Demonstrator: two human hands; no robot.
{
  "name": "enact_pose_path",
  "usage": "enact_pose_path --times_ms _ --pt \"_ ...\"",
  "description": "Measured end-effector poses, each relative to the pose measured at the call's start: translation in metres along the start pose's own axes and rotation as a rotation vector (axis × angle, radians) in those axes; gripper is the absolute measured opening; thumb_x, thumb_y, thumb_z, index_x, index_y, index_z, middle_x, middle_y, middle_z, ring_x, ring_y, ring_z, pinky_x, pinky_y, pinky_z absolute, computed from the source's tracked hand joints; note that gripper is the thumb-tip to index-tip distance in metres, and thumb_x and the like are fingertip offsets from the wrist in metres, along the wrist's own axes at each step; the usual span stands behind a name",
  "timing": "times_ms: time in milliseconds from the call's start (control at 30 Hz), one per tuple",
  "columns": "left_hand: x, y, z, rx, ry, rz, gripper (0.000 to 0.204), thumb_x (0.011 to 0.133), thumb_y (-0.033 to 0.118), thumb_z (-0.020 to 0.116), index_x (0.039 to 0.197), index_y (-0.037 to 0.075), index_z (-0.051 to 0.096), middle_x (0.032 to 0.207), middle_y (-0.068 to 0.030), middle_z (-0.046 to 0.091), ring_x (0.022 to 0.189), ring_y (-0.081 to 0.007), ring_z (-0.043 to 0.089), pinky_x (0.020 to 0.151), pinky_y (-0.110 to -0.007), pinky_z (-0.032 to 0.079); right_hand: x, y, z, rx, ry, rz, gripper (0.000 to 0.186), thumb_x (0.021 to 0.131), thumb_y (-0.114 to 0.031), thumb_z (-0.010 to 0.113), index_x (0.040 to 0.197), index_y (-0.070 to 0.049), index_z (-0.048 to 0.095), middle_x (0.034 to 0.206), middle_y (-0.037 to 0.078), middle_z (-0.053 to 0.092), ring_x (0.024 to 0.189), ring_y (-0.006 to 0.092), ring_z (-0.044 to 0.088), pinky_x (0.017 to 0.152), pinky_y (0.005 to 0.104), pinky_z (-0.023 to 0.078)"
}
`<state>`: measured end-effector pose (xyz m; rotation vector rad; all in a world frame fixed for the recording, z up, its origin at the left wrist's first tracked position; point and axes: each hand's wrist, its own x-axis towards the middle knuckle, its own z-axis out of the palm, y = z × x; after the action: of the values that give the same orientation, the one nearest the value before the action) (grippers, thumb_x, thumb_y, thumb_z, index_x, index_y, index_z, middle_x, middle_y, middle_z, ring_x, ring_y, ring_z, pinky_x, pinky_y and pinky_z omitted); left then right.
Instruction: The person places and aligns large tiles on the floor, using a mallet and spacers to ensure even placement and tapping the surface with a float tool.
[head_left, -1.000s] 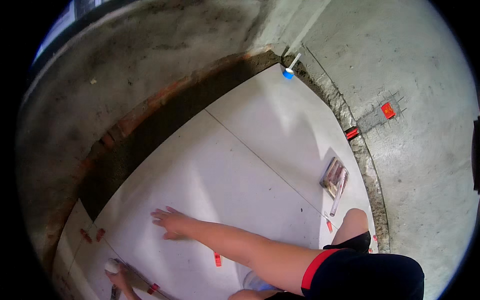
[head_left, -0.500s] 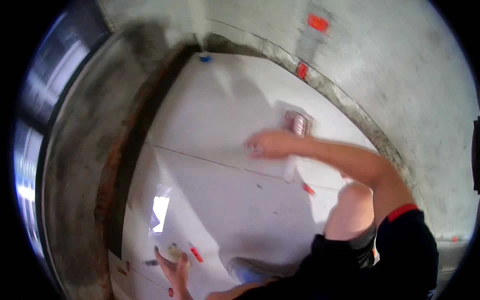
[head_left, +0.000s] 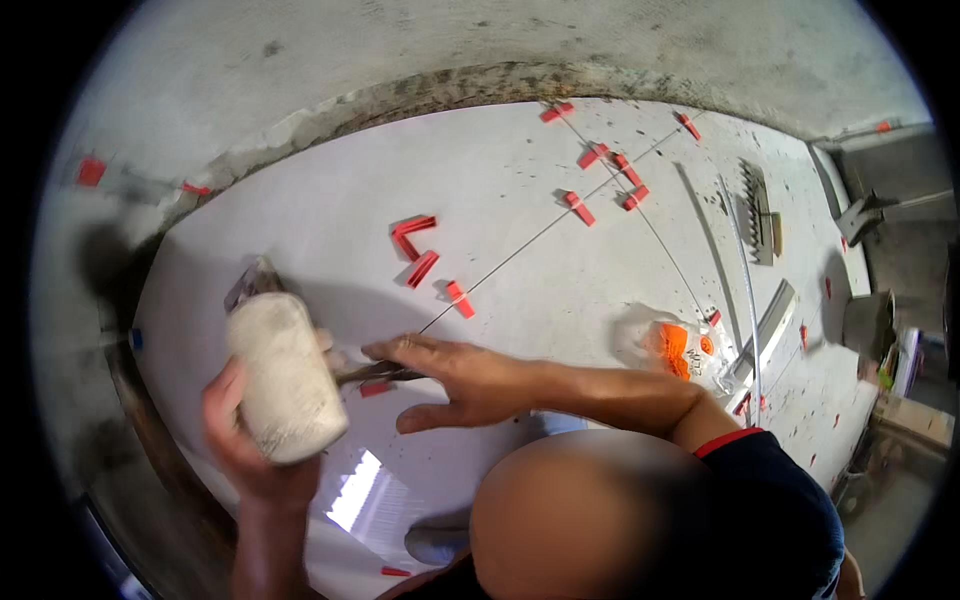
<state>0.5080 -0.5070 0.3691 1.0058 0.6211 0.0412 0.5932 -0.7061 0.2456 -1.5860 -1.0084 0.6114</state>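
Note:
My left hand [head_left: 245, 440] is closed around a pale, dusty, rounded block [head_left: 285, 375] that looks like a mallet head, held up above the large white floor tiles [head_left: 530, 260]. A dark, thin, handle-like piece [head_left: 385, 374] runs from behind the block toward my right hand [head_left: 470, 385]. That hand is open, fingers stretched toward the left and thumb apart; whether it touches the dark piece I cannot tell. Just beneath lies a red wedge [head_left: 376, 388]. Beyond the block sits a partly hidden packet [head_left: 252, 282].
Several red wedges [head_left: 578, 208] stand along the tile joints, and others [head_left: 423, 268] lie loose. To the right are an orange-marked clear bag [head_left: 685, 352], a notched trowel [head_left: 758, 212] and a metal bar [head_left: 765, 335]. A rough wall [head_left: 480, 45] borders the far edge; my knee [head_left: 560, 500] is near.
The view has swung to the right, showing more wedges and tools. My left hand has come up with the pale block in it. My right hand has come close to it.

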Motion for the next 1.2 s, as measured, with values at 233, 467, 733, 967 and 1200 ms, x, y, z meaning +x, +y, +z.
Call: enact_pose_path --times_ms 233,467,733,967,1200 --pt "0.183 -0.191 0.066 0.231 -0.059 -0.129 0.052 0.1 0.029 0.059 0.137 -0.006 0.048 0.142 -0.0185 0.051 0.129 -0.0318 0.053 0.112 -0.049 0.037 -0.068 0.102 -0.07 -0.127 0.577 0.608 0.032 0.102 -0.032 0.055 0.109 -0.001 0.054 0.081 0.024 0.064 0.076 0.0477 0.062 0.068 0.0523 0.049" --pt "0.201 -0.327 0.101 1.722 -0.479 0.5 0.088 0.093 0.04 0.064 0.155 -0.004 0.021 0.164 -0.0208 0.02 0.153 -0.0358 0.016 0.122 -0.051 0.018 -0.093 0.136 -0.131 -0.29 0.808 0.527 0.033 0.102 -0.022 0.052 0.13 -0.004 0.054 0.093 0.025 0.069 0.086 0.0474 0.065 0.073 0.0514 0.053" --pt "0.215 -0.32 0.117 1.693 -0.633 0.53 0.089 0.086 0.026 0.073 0.155 -0.004 0.024 0.164 -0.021 0.02 0.151 -0.0381 0.021 0.121 -0.051 0.022 -0.096 0.184 -0.177 -0.31 0.831 0.707 0.035 0.103 -0.023 0.05 0.133 -0.005 0.056 0.084 0.025 0.068 0.078 0.0456 0.064 0.069 0.0509 0.051" --pt "0.213 -0.317 0.12 1.688 -0.635 0.562 0.091 0.085 0.027 0.075 0.154 -0.004 0.025 0.163 -0.0215 0.021 0.15 -0.0392 0.024 0.12 -0.05 0.024 -0.098 0.185 -0.177 -0.331 0.804 0.687 0.037 0.103 -0.024 0.05 0.134 -0.005 0.056 0.085 0.025 0.068 0.079 0.0444 0.065 0.071 0.0487 0.052" --pt "0.212 -0.313 0.124 1.696 -0.633 0.557 0.092 0.083 0.031 0.076 0.152 -0.006 0.028 0.162 -0.022 0.023 0.149 -0.0391 0.024 0.12 -0.049 0.025 -0.084 0.184 -0.183 -0.298 0.787 0.736 0.038 0.104 -0.026 0.051 0.133 -0.002 0.057 0.087 0.026 0.067 0.078 0.0444 0.065 0.073 0.0458 0.052"
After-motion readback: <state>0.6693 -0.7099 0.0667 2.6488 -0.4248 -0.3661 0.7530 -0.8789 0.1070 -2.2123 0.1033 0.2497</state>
